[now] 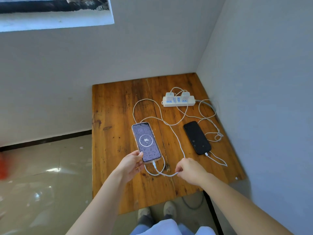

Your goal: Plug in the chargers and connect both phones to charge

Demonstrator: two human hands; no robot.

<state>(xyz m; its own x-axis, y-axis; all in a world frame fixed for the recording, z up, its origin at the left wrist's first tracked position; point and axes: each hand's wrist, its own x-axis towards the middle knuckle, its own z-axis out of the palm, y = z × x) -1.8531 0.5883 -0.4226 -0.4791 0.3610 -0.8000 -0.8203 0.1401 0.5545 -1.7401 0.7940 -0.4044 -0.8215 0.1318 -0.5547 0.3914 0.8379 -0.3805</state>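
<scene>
A lit phone (146, 141) in a clear case shows 96% in a ring. A white cable (158, 170) is plugged into its near end. My left hand (131, 164) grips the phone's near left corner. My right hand (188, 169) pinches that white cable just right of the plug. A black phone (197, 137) with a dark screen lies to the right, a second white cable (217, 160) plugged into its near end. Two white chargers (169, 95) (184, 95) sit in a white power strip (178, 101) at the back of the wooden table (115, 116).
The table stands in a corner, with white walls (254, 82) behind and to the right. Loose cable loops (210, 116) cover the table between the strip and the phones. Tiled floor (42, 175) lies to the left. My shoes (155, 212) show below the table's near edge.
</scene>
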